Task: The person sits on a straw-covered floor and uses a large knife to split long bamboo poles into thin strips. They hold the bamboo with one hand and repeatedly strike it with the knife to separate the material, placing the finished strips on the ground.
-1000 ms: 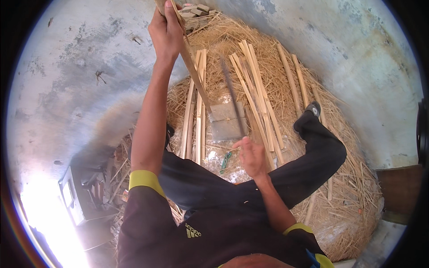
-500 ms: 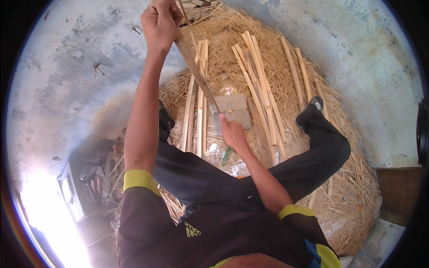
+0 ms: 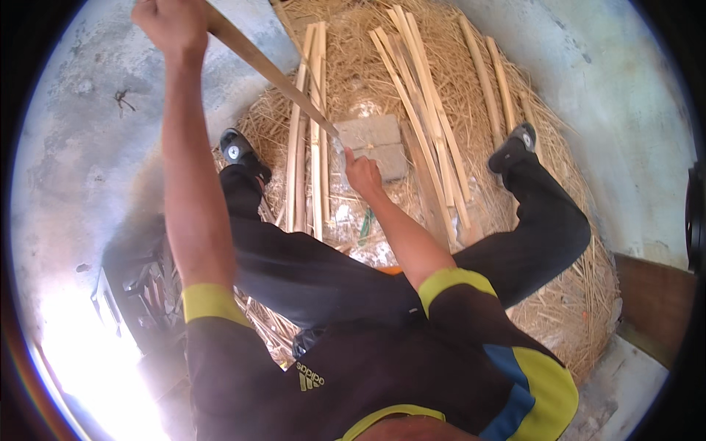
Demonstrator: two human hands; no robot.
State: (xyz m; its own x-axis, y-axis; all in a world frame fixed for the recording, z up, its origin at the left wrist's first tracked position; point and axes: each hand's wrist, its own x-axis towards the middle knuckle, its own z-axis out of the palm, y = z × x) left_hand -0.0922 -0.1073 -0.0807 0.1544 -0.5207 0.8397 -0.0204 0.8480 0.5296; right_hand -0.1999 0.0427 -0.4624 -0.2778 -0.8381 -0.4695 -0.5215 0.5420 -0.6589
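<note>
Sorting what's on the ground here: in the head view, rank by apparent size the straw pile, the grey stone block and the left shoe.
1. Straw pile, by far the largest.
2. Grey stone block.
3. Left shoe, though it looks only slightly smaller than the block, so that order is unsure.

left hand [image 3: 168, 22] gripping bamboo strip [image 3: 272, 73], grey block [image 3: 376, 143]
</note>
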